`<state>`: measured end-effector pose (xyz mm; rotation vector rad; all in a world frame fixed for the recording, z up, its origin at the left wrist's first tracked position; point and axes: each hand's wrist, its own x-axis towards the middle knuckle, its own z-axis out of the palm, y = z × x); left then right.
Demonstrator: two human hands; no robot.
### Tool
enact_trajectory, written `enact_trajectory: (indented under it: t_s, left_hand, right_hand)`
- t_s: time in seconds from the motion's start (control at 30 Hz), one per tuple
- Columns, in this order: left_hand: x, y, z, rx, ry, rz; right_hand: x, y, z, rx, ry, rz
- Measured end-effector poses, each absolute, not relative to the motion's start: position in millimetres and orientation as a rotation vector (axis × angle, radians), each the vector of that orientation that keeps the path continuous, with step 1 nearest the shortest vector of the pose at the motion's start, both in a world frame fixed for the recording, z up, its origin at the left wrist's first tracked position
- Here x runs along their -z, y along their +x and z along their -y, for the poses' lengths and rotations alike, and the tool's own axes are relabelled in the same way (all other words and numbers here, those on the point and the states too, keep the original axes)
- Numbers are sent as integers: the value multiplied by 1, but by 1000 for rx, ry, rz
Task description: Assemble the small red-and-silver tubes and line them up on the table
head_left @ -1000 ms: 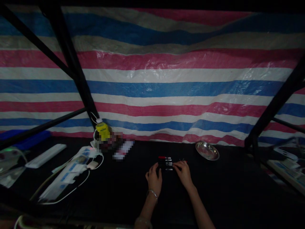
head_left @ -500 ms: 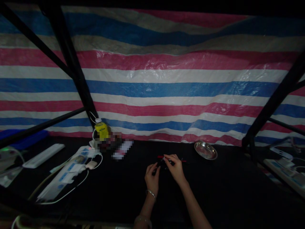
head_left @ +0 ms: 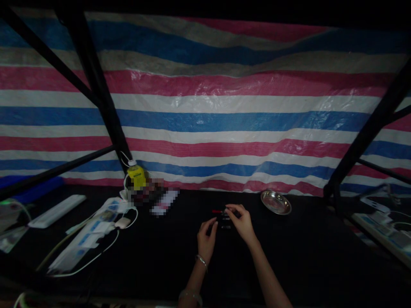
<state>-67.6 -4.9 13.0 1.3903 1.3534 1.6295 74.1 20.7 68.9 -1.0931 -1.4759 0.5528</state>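
Observation:
My left hand [head_left: 206, 236], with a bracelet at the wrist, is over the black tabletop. Its thumb and index fingertip come close together; whatever sits between them is too dark to make out. My right hand [head_left: 241, 221] is just to the right, its thumb and fingertips pinched around something too small and dark to name. A thin red piece [head_left: 216, 211] shows between the hands, beside the right fingertips. Below it lies a small dark, shiny piece [head_left: 226, 227] on the table.
Back right stands a round metal dish [head_left: 276, 202]. On the left are a white power strip [head_left: 86, 239] with cables, a yellow-labelled bottle [head_left: 137, 176] and a blurred-out flat item [head_left: 165, 202]. Black frame posts [head_left: 104, 100] and a striped sheet [head_left: 224, 100] bound the space.
My right hand has shifted slightly right and up, and the hands are farther apart. The small shiny piece between them shows more plainly.

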Motion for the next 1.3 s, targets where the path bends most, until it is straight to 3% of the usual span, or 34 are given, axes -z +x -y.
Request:
enact_trajectory:
  t_s: [0.37, 0.73, 1.3]
  left_hand:
    - [-19, -86, -18, -1429, 1685, -1511]
    - [6, -89, -31, -1066, 1812, -1908]
    - [9, -86, -31, -914, 1875, -2043]
  right_hand:
    - [-38, 97, -32, -650, -1132, 1439]
    - [19, 104, -35, -408, -1365, 1580]
    - [17, 100, -30, -368, -1497, 1703]
